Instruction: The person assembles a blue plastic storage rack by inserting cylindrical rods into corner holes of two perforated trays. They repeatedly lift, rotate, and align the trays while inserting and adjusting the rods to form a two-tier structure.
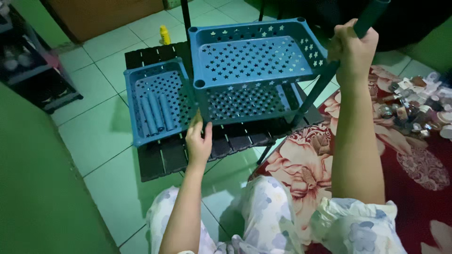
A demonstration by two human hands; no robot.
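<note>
A blue plastic rack [254, 61] of two star-holed trays stacked on corner posts stands on a low black slatted table [162, 157]. My left hand [199, 141] grips the near left corner post under the upper tray. My right hand [352, 49] is raised at the rack's right side, closed around a dark blue tube [372, 14] that slants down toward the lower tray. A third blue tray [157, 101] lies to the left on the table with three loose blue tubes [156, 112] inside.
A red floral rug [306, 160] lies at the right, with several small bottles and jars [414, 110] scattered on it. A yellow bottle [165, 35] stands on the tiled floor behind the table. A dark shelf [33, 66] sits at far left. My knees are in patterned trousers [273, 216].
</note>
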